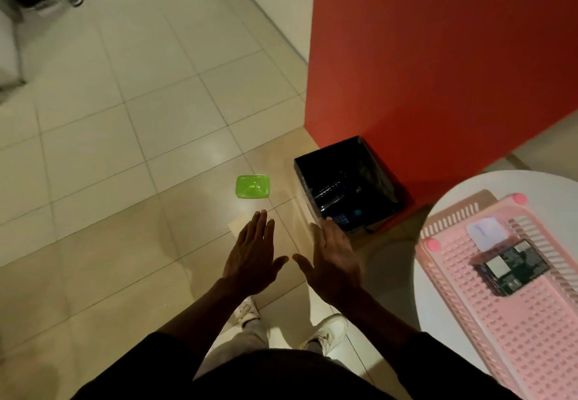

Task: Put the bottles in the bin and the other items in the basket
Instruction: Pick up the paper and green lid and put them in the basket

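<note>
Both hands are free: the left hand point(251, 259) and the right hand point(333, 262) are held out side by side, palms down, fingers straight and a bit apart, holding nothing. The green container point(252, 186) lies on the floor point(125, 149) ahead of the left hand's fingertips and lower than them, not touched. It is flat and rectangular w/ rounded corners, in glossy plastic; whether it is a whole box or only a lid cannot be told. Probably it is light and stiff but smooth, so it may slip. A pinch over the two long edges, thumb on one side & fingers on the other, looks safest, since the top shows only a small bump in the middle. It is no bottle, so it should go to the pink basket point(531, 337) on the worktop point(438, 306), to the right of the right hand. The black bin point(316, 174) stands just ahead of the right hand, near the container.
</note>
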`<state>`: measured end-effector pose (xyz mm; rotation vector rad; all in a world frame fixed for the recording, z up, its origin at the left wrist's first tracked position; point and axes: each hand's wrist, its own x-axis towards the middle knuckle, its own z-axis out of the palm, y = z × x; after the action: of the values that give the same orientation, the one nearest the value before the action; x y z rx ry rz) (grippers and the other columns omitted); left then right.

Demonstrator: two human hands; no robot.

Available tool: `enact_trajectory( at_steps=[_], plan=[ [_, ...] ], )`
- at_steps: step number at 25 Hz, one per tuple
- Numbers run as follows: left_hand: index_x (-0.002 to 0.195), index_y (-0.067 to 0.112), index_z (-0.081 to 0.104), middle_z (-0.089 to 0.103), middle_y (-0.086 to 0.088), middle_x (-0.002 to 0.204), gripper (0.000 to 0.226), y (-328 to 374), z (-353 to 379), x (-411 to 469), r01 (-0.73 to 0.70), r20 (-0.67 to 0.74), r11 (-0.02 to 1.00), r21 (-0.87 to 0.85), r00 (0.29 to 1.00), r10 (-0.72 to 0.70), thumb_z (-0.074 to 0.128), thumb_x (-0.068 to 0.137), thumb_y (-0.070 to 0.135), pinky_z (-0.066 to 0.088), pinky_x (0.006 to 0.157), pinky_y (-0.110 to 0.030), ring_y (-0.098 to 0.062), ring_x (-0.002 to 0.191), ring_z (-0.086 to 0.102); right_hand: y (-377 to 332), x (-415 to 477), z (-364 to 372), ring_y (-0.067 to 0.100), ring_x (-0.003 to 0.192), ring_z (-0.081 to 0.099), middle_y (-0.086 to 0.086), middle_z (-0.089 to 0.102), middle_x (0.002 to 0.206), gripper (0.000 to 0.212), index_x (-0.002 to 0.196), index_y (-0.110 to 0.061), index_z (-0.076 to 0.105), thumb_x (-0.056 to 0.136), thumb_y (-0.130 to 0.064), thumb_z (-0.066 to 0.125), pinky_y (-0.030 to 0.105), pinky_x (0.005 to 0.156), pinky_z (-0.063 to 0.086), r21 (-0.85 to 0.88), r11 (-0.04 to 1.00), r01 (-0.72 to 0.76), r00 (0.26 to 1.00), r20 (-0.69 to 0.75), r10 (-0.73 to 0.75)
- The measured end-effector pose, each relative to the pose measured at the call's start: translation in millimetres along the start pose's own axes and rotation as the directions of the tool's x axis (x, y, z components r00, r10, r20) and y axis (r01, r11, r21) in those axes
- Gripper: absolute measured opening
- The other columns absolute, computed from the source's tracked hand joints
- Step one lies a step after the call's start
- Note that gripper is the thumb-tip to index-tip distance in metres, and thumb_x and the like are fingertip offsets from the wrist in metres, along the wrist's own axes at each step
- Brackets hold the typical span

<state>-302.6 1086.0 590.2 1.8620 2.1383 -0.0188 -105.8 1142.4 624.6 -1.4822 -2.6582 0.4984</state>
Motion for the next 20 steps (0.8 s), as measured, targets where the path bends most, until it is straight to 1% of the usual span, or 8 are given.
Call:
enact_trajectory(
  at_steps=[1, 3, 6, 9, 11, 13, 17, 20],
  plan=[
    [0.165, 0.003, 0.014, -0.003, -0.019, 0.174, 0.098, -20, -2, -3, 0.016, 0.007, 1.0, 0.007, 1.0, -0.016, 0.046, 0.1, 0.068, 0.004, 0.129, -0.044, -0.031, 0.16, -0.009, -15, 10, 7, 0.042, 0.139, 0.052, 0.026, 0.056, 0.146, 0.078, 0.142, -0.001, 0.057, 0.097, -0.064, 0.056, 0.052, 0.113, 0.047, -0.016, 1.0, 0.0, 1.0, 0.02, 0.0],
    [0.166, 0.003, 0.012, -0.004, -0.02, 0.174, 0.099, -55, -5, -8, 0.036, 0.022, 0.999, 0.019, 0.999, -0.036, 0.044, 0.1, 0.069, 0.001, 0.129, -0.044, -0.031, 0.16, -0.011, -40, 28, 19, 0.041, 0.14, 0.051, 0.025, 0.056, 0.146, 0.08, 0.143, -0.001, 0.056, 0.094, -0.064, 0.061, 0.049, 0.116, 0.042, -0.051, 0.999, 0.005, 0.997, 0.074, -0.001],
    [0.165, 0.002, 0.012, -0.003, -0.021, 0.174, 0.099, -115, -12, -14, 0.073, 0.044, 0.997, 0.014, 0.996, -0.074, 0.044, 0.1, 0.069, 0.0, 0.129, -0.044, -0.034, 0.161, -0.008, -87, 55, 40, 0.044, 0.143, 0.045, 0.027, 0.05, 0.151, 0.083, 0.148, -0.001, 0.05, 0.092, -0.06, 0.068, 0.05, 0.117, 0.04, -0.084, 0.996, 0.031, 0.992, 0.126, -0.021],
    [0.165, 0.0, 0.015, 0.001, -0.024, 0.174, 0.099, -165, -18, -14, 0.102, 0.036, 0.995, 0.015, 0.994, -0.102, 0.047, 0.1, 0.067, 0.002, 0.129, -0.045, -0.036, 0.162, -0.003, -126, 82, 56, 0.042, 0.152, 0.031, 0.026, 0.038, 0.16, 0.084, 0.156, -0.004, 0.036, 0.098, -0.062, 0.054, 0.05, 0.124, 0.033, -0.114, 0.992, 0.063, 0.984, 0.171, -0.043],
    [0.164, -0.001, 0.015, 0.002, -0.025, 0.173, 0.099, -186, -22, -13, 0.112, 0.056, 0.994, 0.005, 0.992, -0.112, 0.049, 0.1, 0.067, 0.003, 0.129, -0.045, -0.038, 0.162, -0.002, -141, 94, 62, 0.04, 0.154, 0.026, 0.025, 0.034, 0.162, 0.083, 0.158, -0.005, 0.031, 0.1, -0.063, 0.048, 0.048, 0.126, 0.028, -0.13, 0.989, 0.071, 0.978, 0.203, -0.044],
    [0.164, -0.001, 0.015, 0.001, -0.026, 0.173, 0.1, -204, -22, -13, 0.12, 0.068, 0.993, 0.007, 0.99, -0.121, 0.051, 0.099, 0.066, 0.005, 0.13, -0.047, -0.039, 0.162, -0.002, -154, 102, 65, 0.039, 0.155, 0.025, 0.025, 0.034, 0.162, 0.083, 0.158, -0.005, 0.03, 0.101, -0.062, 0.047, 0.048, 0.126, 0.026, -0.146, 0.985, 0.09, 0.974, 0.221, -0.056],
    [0.164, -0.002, 0.011, -0.005, -0.028, 0.173, 0.102, -224, -13, 0, 0.134, 0.113, 0.991, -0.011, 0.985, -0.132, 0.051, 0.099, 0.066, 0.008, 0.133, -0.049, -0.04, 0.162, -0.007, -158, 132, 64, 0.041, 0.151, 0.03, 0.027, 0.038, 0.158, 0.081, 0.155, -0.003, 0.035, 0.101, -0.062, 0.048, 0.049, 0.125, 0.027, -0.202, 0.968, 0.147, 0.961, 0.26, -0.092],
    [0.164, -0.003, 0.009, -0.007, -0.028, 0.172, 0.103, -231, -11, 11, 0.159, 0.138, 0.986, -0.04, 0.979, -0.153, 0.05, 0.099, 0.066, 0.008, 0.132, -0.05, -0.04, 0.162, -0.009, -151, 163, 60, 0.042, 0.148, 0.033, 0.027, 0.041, 0.154, 0.079, 0.152, -0.002, 0.037, 0.1, -0.061, 0.048, 0.048, 0.123, 0.026, -0.245, 0.96, 0.138, 0.961, 0.267, -0.07]
  ],
)
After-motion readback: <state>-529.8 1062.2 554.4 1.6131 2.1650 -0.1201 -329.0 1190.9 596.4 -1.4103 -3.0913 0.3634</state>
